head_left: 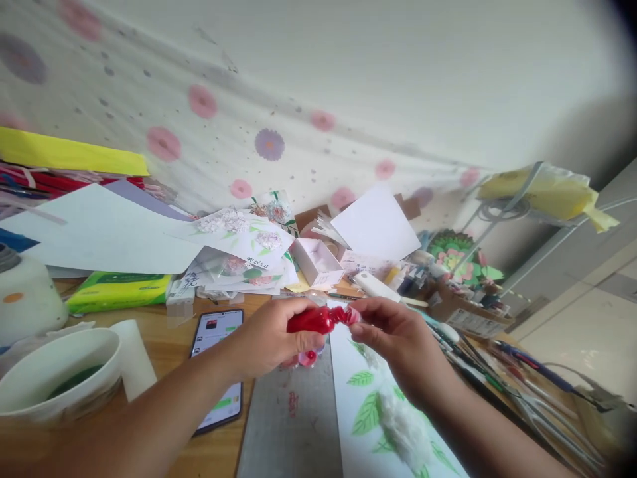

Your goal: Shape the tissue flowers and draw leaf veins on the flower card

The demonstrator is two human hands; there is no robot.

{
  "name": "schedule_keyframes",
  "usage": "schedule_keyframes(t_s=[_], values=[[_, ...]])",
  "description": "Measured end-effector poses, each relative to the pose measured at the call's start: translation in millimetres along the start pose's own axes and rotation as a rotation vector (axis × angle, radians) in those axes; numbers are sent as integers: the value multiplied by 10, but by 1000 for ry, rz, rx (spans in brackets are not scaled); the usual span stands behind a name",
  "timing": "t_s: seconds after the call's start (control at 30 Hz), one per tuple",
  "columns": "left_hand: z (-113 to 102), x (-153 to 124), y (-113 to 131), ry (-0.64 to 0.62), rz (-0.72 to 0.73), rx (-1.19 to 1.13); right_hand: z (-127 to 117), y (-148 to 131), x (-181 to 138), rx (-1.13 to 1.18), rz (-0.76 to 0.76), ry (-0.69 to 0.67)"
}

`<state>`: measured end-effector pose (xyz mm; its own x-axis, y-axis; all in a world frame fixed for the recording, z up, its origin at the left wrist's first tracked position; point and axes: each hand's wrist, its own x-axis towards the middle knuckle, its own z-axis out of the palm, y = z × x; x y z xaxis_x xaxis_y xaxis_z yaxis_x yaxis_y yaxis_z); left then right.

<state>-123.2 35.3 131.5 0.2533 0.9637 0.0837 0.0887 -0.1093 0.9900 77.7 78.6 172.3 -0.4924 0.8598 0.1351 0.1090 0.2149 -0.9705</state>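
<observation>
My left hand (271, 338) is closed around a red rolled piece (318, 319) that looks like crepe paper. My right hand (393, 332) pinches the same red piece at its right end, where it turns pink. Both hands hover above a grey cutting mat (291, 418) and a white sheet with green paper leaves (368, 405) and a white fluffy flower (403, 425). A small pink-red bit (306, 358) shows just below my left hand.
A phone (219, 365) lies left of the mat. A white bowl with green liquid (54, 378) and a green tissue pack (119, 291) stand at the left. A small open white box (317, 261), paper-flower cards (243, 242), pens and tools (497, 372) crowd the back and right.
</observation>
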Motion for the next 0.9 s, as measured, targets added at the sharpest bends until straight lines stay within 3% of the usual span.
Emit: schedule_keyframes(t_s=[0.47,0.73,0.9], values=[[10,-54,31,-28,75,-170,34,-523,8,-398,-111,-30],[81,-38,-14,-70,118,-256,20,-860,0,-888,-485,-184],[93,-31,-17,-73,125,-286,52,-982,-1,-999,-551,-259]])
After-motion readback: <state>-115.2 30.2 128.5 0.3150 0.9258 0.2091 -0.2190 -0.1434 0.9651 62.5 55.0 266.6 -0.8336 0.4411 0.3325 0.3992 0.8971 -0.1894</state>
